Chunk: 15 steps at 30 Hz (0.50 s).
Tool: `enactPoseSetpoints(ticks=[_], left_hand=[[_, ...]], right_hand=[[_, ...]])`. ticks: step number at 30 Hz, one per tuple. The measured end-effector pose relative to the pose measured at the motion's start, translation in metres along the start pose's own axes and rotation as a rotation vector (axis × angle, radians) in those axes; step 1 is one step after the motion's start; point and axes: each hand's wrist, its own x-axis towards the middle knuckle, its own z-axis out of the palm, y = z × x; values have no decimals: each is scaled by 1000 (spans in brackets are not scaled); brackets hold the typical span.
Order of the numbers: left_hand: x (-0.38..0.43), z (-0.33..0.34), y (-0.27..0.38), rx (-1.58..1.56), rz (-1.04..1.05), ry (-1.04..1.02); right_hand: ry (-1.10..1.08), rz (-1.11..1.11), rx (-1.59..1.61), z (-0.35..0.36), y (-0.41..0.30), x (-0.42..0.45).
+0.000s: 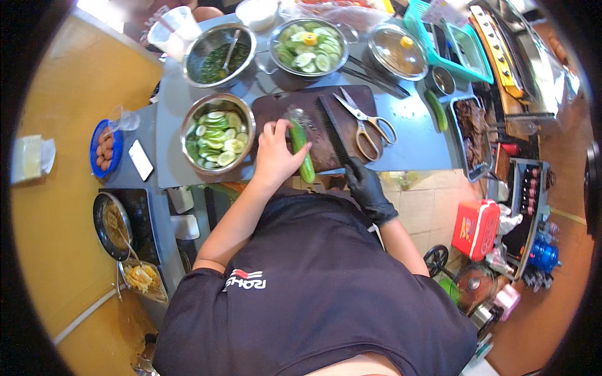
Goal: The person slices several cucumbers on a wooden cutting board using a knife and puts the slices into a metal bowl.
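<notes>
A whole cucumber [299,145] lies across the near half of a dark cutting board [273,104], one end jutting past its edge. My bare left hand [278,150] grips it, thumb on one side and fingers at its far end. In a black glove, my right hand [366,185] holds a dark-bladed knife [333,129] by the handle, its blade resting along the board. Kitchen scissors [364,120] with pale handles lie spread on the board's right part. Left of the board stands a steel bowl [184,129] of cucumber slices [221,138].
Behind the board are a bowl of chopped greens [216,63], a glass-lidded pot of cucumber slices [308,47] and another lidded pot [397,51]. Black tongs [376,77] lie between the pots. At right are another cucumber [436,110] and a tray of dark meat [470,131].
</notes>
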Motion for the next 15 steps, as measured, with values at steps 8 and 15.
enactPoseSetpoints(ticks=[8,15], left_hand=[[4,25,3,-248,-214,-193],[9,27,-6,-314,-253,-204]], right_hand=[[-34,-206,-544,37,6,25],[-91,-286,-594,36,-1,45]])
